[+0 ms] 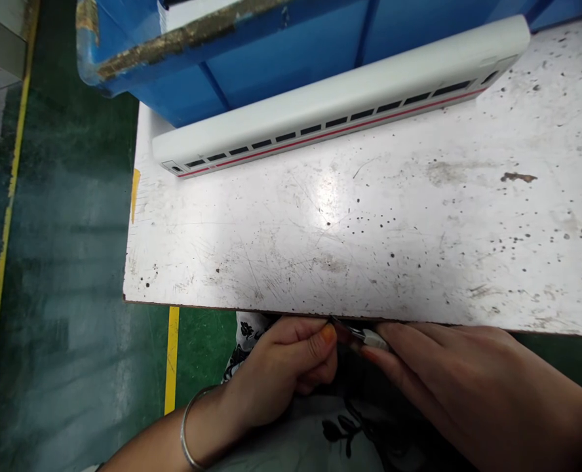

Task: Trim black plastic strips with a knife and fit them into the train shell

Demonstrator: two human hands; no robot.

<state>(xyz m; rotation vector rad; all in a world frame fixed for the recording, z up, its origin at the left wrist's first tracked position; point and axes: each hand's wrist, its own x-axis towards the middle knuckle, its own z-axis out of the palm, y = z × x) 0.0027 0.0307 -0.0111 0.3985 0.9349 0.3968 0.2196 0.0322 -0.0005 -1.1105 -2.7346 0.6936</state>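
Note:
Both hands are at the near edge of the table, over my lap. My left hand is closed in a pinch, thumb against the curled forefinger; what it grips, if anything, is too small to make out. In my right hand is a small tool with a pale handle and a dark, shiny metal end; its exact kind is unclear. The tool's tip points at my left fingertips, very close to them. Farther back, a white model train carriage with dark windows and a red stripe lies on the tabletop.
A large blue plastic bin with a worn, taped rim stands behind the carriage. The white table is scratched and chipped, its left corner near my left arm. Green floor with yellow lines extends to the left and below.

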